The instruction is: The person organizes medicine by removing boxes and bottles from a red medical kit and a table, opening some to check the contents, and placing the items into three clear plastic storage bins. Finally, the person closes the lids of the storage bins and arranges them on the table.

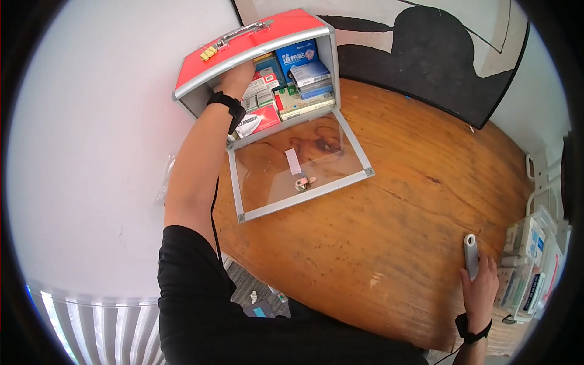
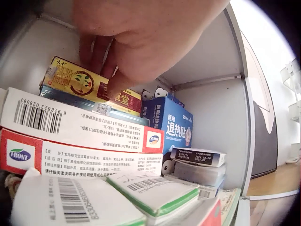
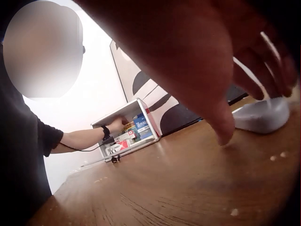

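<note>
My left hand [image 1: 238, 78] reaches inside a red case [image 1: 274, 31] packed with medicine boxes. In the left wrist view its thumb lies across the front of a yellow medicine box [image 2: 70, 81], with the fingers at the top edge behind, pinching it. That box stands over a teal box [image 2: 66, 94], behind white-and-red cartons [image 2: 84, 129]. At the table's right side my right hand [image 1: 482, 286] rests with loosely extended fingers beside a slim grey-white device [image 1: 471, 255] with a round end. Its thumb and fingers spread around the device without curling over it.
The case's clear lid [image 1: 261, 182] lies folded down on the wooden table [image 1: 413, 213]. A blue cooling-patch box [image 2: 164, 122] stands at the case's right. Clear bins [image 1: 517, 267] of boxes sit at the table's right edge. A black-and-white picture panel [image 1: 426, 61] leans behind.
</note>
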A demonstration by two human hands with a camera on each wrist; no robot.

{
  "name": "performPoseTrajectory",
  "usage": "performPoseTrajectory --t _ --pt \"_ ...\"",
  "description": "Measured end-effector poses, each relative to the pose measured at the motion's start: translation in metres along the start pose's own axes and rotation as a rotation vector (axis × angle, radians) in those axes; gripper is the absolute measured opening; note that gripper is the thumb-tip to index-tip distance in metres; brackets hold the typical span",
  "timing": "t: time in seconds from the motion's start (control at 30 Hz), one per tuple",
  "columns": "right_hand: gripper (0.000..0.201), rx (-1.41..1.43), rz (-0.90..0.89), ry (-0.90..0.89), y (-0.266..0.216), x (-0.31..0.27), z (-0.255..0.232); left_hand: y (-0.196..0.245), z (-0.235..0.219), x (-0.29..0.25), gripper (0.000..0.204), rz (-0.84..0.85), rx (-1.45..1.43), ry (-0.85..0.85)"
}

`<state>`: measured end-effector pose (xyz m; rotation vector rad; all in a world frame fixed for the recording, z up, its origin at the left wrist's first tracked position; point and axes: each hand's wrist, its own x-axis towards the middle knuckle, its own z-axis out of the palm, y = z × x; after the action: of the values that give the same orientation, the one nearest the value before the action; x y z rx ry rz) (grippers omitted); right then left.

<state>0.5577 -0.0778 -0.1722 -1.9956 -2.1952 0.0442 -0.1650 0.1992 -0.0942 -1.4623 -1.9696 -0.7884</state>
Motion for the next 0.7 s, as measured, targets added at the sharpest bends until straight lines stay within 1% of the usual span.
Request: performPoseTrajectory --t 0.03,0.07,0.1,0.13,0.17,0.23,0.3,0.33,0.37,0.4,0.47,0.5,0.53,0.57,0.6,0.63,0.67,0.7 --pt "0.055 -0.021 0.035 -0.033 0.003 0.000 0.004 -0.002 -0.003 -0.004 0.028 0.060 0.000 0.013" --pt "0.055 -0.022 0.038 -0.026 0.001 0.001 0.003 -0.001 -0.008 -0.008 0.028 0.121 0.000 0.028" --pt "0.049 -0.012 0.048 -0.043 -0.004 0.005 -0.001 0.000 -0.013 -0.010 0.028 0.124 -0.005 0.033" --pt "0.045 -0.003 0.056 -0.062 -0.007 0.008 -0.005 0.001 -0.018 -0.015 0.028 0.148 0.018 0.002" --pt "0.045 -0.008 0.059 -0.058 -0.005 0.011 -0.005 0.002 -0.023 -0.021 0.029 0.171 0.041 -0.029" --pt "0.034 0.034 -0.002 -0.053 0.004 0.016 -0.003 0.000 -0.034 -0.037 0.033 0.356 0.310 0.002" --pt "0.029 0.088 0.004 0.050 -0.008 0.016 -0.009 0.025 -0.069 -0.058 0.041 0.444 0.279 -0.055" --pt "0.031 0.124 -0.064 0.093 -0.016 0.017 -0.020 0.047 -0.092 -0.077 0.042 0.429 0.195 -0.093" --pt "0.033 0.162 -0.065 0.098 -0.025 0.015 -0.027 0.057 -0.105 -0.091 0.042 0.592 0.086 -0.025" --pt "0.033 0.241 -0.146 0.148 -0.035 0.015 -0.032 0.079 -0.124 -0.104 0.042 0.515 -0.046 -0.251" --pt "0.035 0.243 -0.301 0.189 -0.065 0.016 -0.047 0.131 -0.166 -0.136 0.039 0.684 -0.417 -0.434" --pt "0.035 0.246 -0.302 0.188 -0.080 0.014 -0.052 0.162 -0.191 -0.145 0.045 0.873 -0.575 -0.549" --pt "0.036 0.259 -0.392 0.182 -0.097 0.015 -0.058 0.187 -0.212 -0.163 0.046 1.010 -0.549 -0.480" --pt "0.038 0.276 -0.490 0.181 -0.111 0.016 -0.063 0.204 -0.217 -0.184 0.045 1.102 -0.589 -0.416" --pt "0.042 0.326 -0.554 0.178 -0.117 0.014 -0.066 0.221 -0.223 -0.205 0.044 1.197 -0.609 -0.351" --pt "0.042 0.346 -0.577 0.184 -0.126 0.012 -0.070 0.235 -0.241 -0.212 0.046 1.302 -0.609 -0.296" --pt "0.044 0.403 -0.611 0.123 -0.133 0.010 -0.074 0.244 -0.244 -0.223 0.043 1.367 -0.675 -0.194" --pt "0.047 0.460 -0.650 0.067 -0.139 0.009 -0.078 0.248 -0.243 -0.234 0.040 1.399 -0.712 -0.155"
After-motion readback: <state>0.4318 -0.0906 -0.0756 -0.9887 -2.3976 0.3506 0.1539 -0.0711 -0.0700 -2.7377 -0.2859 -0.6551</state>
